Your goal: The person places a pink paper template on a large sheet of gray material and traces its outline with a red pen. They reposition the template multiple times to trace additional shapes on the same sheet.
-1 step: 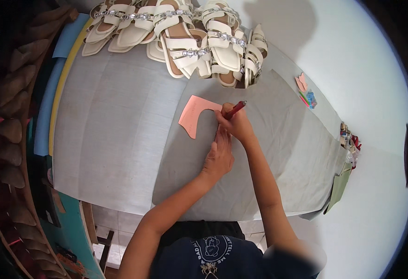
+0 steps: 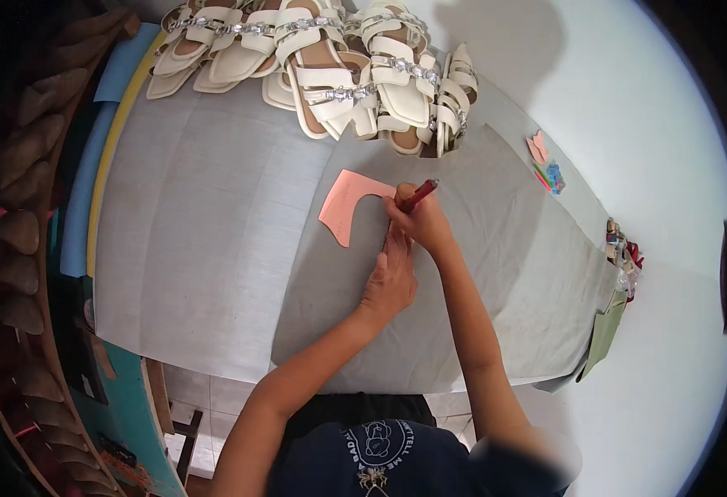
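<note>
A curved pink pattern piece lies on grey sheet material, its right end hidden under my hands. My right hand grips a red pen, held tilted with its upper end toward the far right. The pen's tip is hidden behind my fingers. Just below it, my left hand rests flat on the sheet, fingers stretched forward and close together at the pattern's hidden end. Nothing shows in the left hand's grasp.
White strappy sandals with clear stones crowd the far edge of the table. Small pink pieces and coloured pens lie at the far right. Wooden shoe lasts line a rack at left. Green material hangs at the right edge.
</note>
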`<state>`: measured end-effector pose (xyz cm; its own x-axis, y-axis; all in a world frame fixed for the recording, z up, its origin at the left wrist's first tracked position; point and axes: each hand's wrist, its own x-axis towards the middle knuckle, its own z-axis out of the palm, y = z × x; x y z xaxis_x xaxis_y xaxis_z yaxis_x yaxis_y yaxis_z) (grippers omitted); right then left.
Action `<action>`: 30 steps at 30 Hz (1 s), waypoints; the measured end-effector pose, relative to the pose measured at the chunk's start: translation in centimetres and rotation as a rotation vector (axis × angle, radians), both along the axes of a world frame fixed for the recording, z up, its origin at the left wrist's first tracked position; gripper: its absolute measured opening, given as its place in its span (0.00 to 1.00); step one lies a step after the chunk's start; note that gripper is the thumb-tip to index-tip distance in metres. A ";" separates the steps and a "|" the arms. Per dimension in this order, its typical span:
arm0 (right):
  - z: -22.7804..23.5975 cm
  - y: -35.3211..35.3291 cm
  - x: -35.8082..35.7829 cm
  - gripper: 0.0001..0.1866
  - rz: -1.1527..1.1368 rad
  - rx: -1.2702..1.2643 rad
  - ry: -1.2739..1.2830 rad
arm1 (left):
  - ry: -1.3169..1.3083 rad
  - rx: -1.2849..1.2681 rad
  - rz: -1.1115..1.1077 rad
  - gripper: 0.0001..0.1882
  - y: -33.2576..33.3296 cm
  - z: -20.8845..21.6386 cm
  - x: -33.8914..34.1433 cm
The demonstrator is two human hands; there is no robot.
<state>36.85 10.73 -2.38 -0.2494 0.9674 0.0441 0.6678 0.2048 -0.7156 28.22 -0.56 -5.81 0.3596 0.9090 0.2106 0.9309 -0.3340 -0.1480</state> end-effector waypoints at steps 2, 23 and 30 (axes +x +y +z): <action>0.2 0.2 -0.3 0.18 0.006 0.006 -0.031 | -0.009 -0.002 0.002 0.34 0.0 -0.1 0.0; 0.7 2.6 -1.2 0.15 0.087 0.036 -0.163 | -0.119 -0.074 -0.052 0.32 0.9 0.2 -0.2; 0.9 2.9 -1.6 0.15 0.101 0.031 -0.189 | -0.176 -0.015 -0.057 0.29 1.4 0.3 -0.2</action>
